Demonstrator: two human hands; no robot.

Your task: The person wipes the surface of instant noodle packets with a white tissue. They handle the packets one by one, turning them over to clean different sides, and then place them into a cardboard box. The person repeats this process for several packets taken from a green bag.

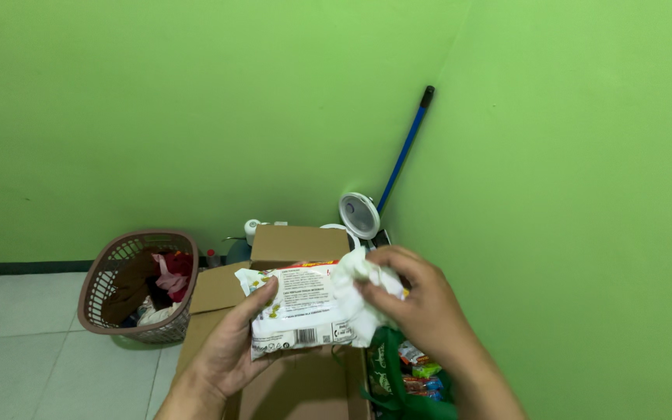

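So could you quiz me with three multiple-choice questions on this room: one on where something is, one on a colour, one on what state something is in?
1. Where is the laundry basket?
A. on the floor left of the cardboard box
B. on top of the box
C. hanging on the wall

2. What colour is the broom handle in the corner?
A. red
B. blue
C. yellow

3. How is the white packet held?
A. lying on the floor
B. by one hand only
C. between both hands

Answers:
1 A, it stands on the tiles beside the box's left flap.
2 B, the shaft is blue with a black tip.
3 C, the left hand supports it below while the right hand grips its crumpled end.
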